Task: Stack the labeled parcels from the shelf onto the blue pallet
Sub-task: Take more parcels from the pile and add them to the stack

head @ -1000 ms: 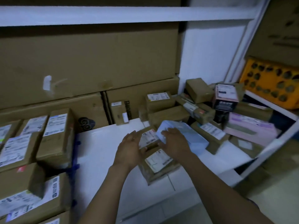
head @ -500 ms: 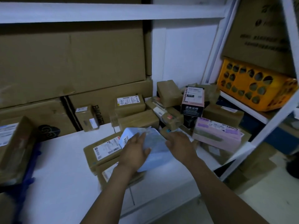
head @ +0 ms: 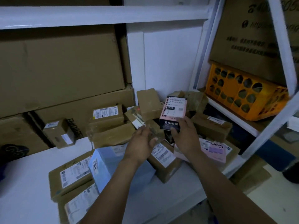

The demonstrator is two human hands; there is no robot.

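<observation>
Head view, centre frame: the right hand [head: 186, 138] grips the pink-and-black parcel [head: 174, 110] above the shelf [head: 29, 183] pile, thumb hiding its lower edge; the left hand [head: 140, 143] hovers spread, empty, its forearm partly covering a light-blue parcel [head: 106, 160].

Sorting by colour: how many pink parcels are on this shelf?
2. One pink-and-black box stands upright, gripped by the right hand; one flat pink parcel lies just right of that hand. Others may be hidden.
</observation>
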